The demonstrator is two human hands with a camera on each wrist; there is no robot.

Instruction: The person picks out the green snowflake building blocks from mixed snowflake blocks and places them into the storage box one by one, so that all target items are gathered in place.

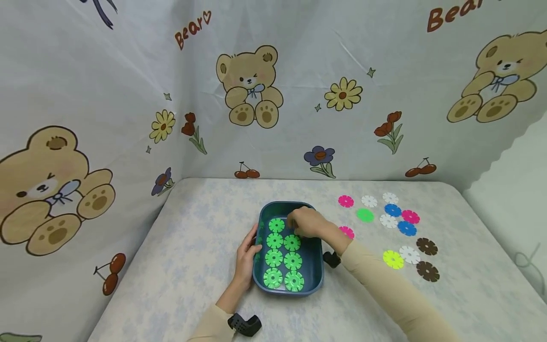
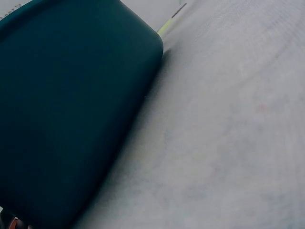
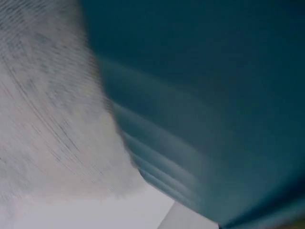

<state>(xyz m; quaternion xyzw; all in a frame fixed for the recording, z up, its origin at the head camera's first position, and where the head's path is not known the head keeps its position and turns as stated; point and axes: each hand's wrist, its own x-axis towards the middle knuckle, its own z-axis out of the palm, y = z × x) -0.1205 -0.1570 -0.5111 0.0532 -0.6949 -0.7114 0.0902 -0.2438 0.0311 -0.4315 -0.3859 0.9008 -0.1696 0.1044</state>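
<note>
A dark blue plastic bin (image 1: pixel 288 290) stands on the table. Inside it, several bright green notched discs (image 1: pixel 274 258) lie in two columns. My left hand (image 1: pixel 245 256) holds the bin's left side, fingers along the outer wall and thumb at the rim. Over the right rim reaches my right hand (image 1: pixel 307 222), its bent fingers pointing down near the upper end of the right column. Whatever is between those fingertips is hidden. Both wrist views show mostly the bin's wall (image 2: pixel 71 105) close up, with no clear sight of either hand's fingertips.
Right of the bin lie loose discs: pink (image 1: pixel 346 201), white (image 1: pixel 388 221), blue (image 1: pixel 407 228), green (image 1: pixel 365 215), yellow (image 1: pixel 393 259) and brown (image 1: pixel 428 271). A bear-printed curtain (image 1: pixel 290 142) hangs behind the table (image 1: pixel 205 228).
</note>
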